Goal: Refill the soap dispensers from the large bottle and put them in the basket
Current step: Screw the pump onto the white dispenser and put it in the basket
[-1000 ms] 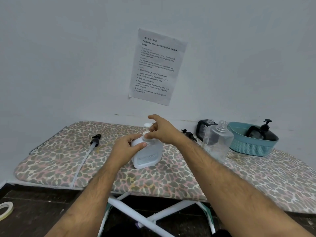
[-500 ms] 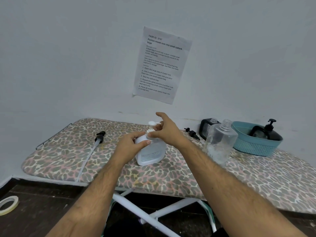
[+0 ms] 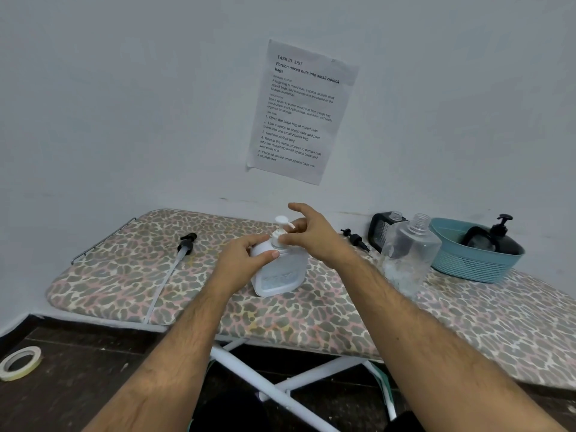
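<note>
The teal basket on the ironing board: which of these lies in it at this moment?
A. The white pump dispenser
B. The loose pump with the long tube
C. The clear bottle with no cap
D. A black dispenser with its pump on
D: a black dispenser with its pump fitted lies inside the teal basket; the others are on the board outside it.

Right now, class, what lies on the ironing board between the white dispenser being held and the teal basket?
In the head view, between the white dispenser and the teal basket stands a clear, capless bottle; behind it lie a loose black pump and a dark dispenser.
</note>
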Demonstrator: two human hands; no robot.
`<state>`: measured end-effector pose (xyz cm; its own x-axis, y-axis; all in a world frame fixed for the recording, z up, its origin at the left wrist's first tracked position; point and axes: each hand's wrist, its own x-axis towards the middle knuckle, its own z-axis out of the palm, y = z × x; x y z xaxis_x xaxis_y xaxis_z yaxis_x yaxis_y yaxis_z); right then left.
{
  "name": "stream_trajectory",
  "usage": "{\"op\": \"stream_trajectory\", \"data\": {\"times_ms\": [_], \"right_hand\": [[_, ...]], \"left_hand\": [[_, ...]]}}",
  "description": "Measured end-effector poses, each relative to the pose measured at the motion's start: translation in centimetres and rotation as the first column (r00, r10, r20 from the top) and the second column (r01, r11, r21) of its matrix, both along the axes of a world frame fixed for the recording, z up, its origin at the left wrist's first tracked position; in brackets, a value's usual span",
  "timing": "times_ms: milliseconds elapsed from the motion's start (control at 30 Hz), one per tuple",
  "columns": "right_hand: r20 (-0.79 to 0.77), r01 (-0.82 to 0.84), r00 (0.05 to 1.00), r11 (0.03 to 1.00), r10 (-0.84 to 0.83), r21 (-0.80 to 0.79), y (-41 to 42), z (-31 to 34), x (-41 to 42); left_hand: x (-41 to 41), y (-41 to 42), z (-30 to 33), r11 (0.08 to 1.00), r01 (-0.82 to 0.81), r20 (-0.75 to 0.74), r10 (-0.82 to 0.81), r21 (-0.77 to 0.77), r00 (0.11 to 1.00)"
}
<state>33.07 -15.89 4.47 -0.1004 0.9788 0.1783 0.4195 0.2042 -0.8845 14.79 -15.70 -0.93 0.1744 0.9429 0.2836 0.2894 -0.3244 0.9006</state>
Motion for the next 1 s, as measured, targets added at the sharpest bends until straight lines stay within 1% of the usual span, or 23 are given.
{"op": "stream_trajectory", "data": {"times_ms": [133, 233, 333, 467, 567, 633, 767, 833, 1000], "right_hand": [[0.059, -0.006, 0.998, 0.999, 0.004, 0.033, 0.0, 0.0, -0.2], [0.003, -0.055, 0.998, 0.998, 0.055, -0.002, 0.2, 0.3, 0.1], [0.010, -0.113, 0.994, 0.993, 0.113, -0.022, 0.3, 0.3, 0.2], [0.005, -0.037, 0.999, 0.999, 0.037, 0.015, 0.2, 0.0, 0.0], [0.057, 0.026, 0.998, 0.998, -0.029, 0.061, 0.3, -0.5, -0.3], [0.057, 0.018, 0.998, 0.998, -0.022, 0.063, 0.3, -0.6, -0.5], [-0.039, -0.072, 0.997, 0.997, 0.071, -0.017, 0.4, 0.2, 0.1], [-0.005, -0.089, 0.996, 0.996, 0.089, -0.031, 0.3, 0.4, 0.2], [0.049, 0.011, 0.999, 1.000, -0.012, 0.023, 0.4, 0.1, -0.1]], "left_hand": [[0.0, 0.0, -0.1, 1.000, 0.005, 0.001, -0.005, 0.004, 1.000], [0.0, 0.0, 0.0, 1.000, -0.007, -0.002, 0.007, 0.000, 1.000], [0.0, -0.2, 0.1, 1.000, -0.001, 0.004, 0.001, 0.000, 1.000], [0.0, -0.2, 0.1, 1.000, -0.002, 0.003, 0.002, 0.005, 1.000], [0.0, -0.1, -0.1, 1.000, -0.007, 0.007, 0.007, 0.001, 1.000], [0.0, -0.1, -0.1, 1.000, 0.002, 0.010, -0.002, 0.000, 1.000], [0.0, 0.0, -0.1, 1.000, -0.007, 0.012, 0.007, -0.010, 1.000], [-0.1, 0.1, -0.2, 1.000, -0.005, 0.009, 0.005, -0.013, 1.000], [-0.2, 0.3, -0.4, 1.000, -0.012, 0.000, 0.012, -0.004, 1.000]]}}
